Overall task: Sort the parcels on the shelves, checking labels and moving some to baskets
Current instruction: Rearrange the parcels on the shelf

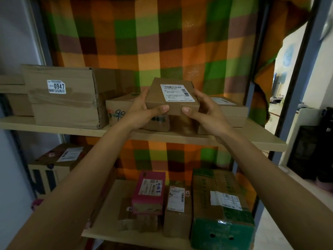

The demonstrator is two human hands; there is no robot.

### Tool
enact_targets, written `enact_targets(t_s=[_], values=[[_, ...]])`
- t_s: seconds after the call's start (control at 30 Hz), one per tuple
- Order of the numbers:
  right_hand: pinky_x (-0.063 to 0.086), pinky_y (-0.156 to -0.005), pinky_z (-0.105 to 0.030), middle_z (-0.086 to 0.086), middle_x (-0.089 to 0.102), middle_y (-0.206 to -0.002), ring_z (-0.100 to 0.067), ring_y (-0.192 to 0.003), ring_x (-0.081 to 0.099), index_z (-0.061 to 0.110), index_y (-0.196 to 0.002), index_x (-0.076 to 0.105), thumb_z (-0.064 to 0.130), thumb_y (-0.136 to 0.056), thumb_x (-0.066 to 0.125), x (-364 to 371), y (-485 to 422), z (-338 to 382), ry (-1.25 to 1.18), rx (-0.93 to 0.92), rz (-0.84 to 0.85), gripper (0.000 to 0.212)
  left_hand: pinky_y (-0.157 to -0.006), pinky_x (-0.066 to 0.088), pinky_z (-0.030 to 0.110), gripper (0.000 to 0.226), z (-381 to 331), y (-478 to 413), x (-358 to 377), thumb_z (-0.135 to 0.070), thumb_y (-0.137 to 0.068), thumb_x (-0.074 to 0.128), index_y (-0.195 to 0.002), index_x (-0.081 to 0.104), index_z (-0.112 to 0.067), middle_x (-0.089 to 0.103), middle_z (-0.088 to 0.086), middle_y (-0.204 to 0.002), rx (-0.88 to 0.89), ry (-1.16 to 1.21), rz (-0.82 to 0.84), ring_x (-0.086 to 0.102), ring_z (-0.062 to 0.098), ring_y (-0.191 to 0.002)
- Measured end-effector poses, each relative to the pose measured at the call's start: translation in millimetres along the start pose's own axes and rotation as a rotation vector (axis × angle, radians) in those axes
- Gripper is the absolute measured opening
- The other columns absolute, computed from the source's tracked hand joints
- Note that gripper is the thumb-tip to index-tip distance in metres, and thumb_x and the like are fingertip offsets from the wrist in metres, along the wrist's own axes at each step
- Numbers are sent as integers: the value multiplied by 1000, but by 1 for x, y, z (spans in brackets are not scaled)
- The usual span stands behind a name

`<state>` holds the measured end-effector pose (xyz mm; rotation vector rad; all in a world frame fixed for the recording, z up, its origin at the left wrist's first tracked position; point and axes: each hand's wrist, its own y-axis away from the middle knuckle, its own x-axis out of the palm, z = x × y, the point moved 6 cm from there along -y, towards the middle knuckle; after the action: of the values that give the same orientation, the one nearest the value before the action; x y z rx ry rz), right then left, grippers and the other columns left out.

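A small flat brown parcel (173,103) with a white barcode label (177,92) on its top face is held above the upper shelf (243,139), tilted toward me. My left hand (142,112) grips its left side, thumb on the near edge. My right hand (203,112) grips its right side in the same way. Other brown parcels lie on the shelf under and behind it: one with handwriting (117,112) to the left, and a flat one (232,109) to the right.
A large taped box (63,96) marked 0947 stands at the upper shelf's left. The lower shelf (108,230) carries a pink parcel (149,192), a narrow brown parcel (177,204), a green box (221,208) and a printed carton (54,168). A checked cloth (144,42) hangs behind.
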<state>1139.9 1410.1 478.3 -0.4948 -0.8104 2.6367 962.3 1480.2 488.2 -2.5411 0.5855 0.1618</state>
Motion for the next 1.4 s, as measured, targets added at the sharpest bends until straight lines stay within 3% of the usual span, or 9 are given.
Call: enact_targets(t_s=[0.1,0.23,0.43,0.6,0.77,0.97,1.13,1.27,1.4], values=[[49,-106,-36,-3,58,-135,-15,-123,57,16,-143,50,22,-85,76,-1,-3,-2,25,7,-10,63,-70,47,3,83,0,-4,-1,-7,-87,70,-154,21,-10,54,-17,-108,-5,-4,10,53,-13,-87],[49,-105,-35,-1,59,-133,-15,-122,58,15,-145,47,21,-87,75,6,-18,4,27,-2,-12,64,-72,50,7,87,-3,-13,-12,-9,-88,69,-156,15,-10,54,-14,-115,-1,2,-21,54,-7,-93],[51,-98,-28,-2,60,-132,-17,-122,57,16,-143,48,28,-89,73,33,-46,7,45,48,3,60,-66,51,7,51,5,-32,-39,-16,-90,68,-132,40,-24,54,-15,-100,15,-34,-101,55,-3,-90],[50,-99,-31,-4,60,-132,-18,-121,57,15,-139,51,30,-89,73,55,-67,-8,89,77,-2,57,-92,50,27,76,25,-47,-60,-26,-90,69,-152,30,-9,49,1,-129,-14,-129,-131,51,12,-113],[49,-96,-29,-2,56,-135,-18,-122,55,17,-142,46,38,-89,72,69,-88,-19,162,129,7,63,-99,50,40,55,30,-63,-79,-35,-91,68,-140,50,-15,52,6,-135,26,-370,-163,52,23,-121],[47,-74,-15,2,58,-127,-16,-118,57,19,-141,45,37,-89,72,77,-93,-28,163,185,48,61,-94,47,32,55,41,-75,-84,-34,-91,68,-140,52,-13,55,7,-137,1,-469,-107,53,19,-118],[40,-99,-24,8,50,-138,-12,-133,45,18,-154,29,45,-91,67,58,-81,-9,176,112,-35,78,-122,16,52,79,30,-74,-76,-51,-91,61,-155,27,-18,15,8,-165,84,-446,-232,11,25,-152],[42,-109,-35,-3,53,-143,-16,-132,49,14,-148,41,47,-92,63,5,-66,10,229,40,-206,68,-120,23,40,60,-4,-53,-40,-43,-101,49,-152,33,-17,28,5,-161,291,-270,-437,21,20,-149],[44,-105,-32,-5,58,-135,-16,-126,54,11,-138,52,36,-96,63,-60,-48,11,274,42,-383,50,-99,38,9,50,-24,-41,23,-32,-104,46,-150,36,-17,45,-2,-149,316,-37,-307,42,1,-128]])
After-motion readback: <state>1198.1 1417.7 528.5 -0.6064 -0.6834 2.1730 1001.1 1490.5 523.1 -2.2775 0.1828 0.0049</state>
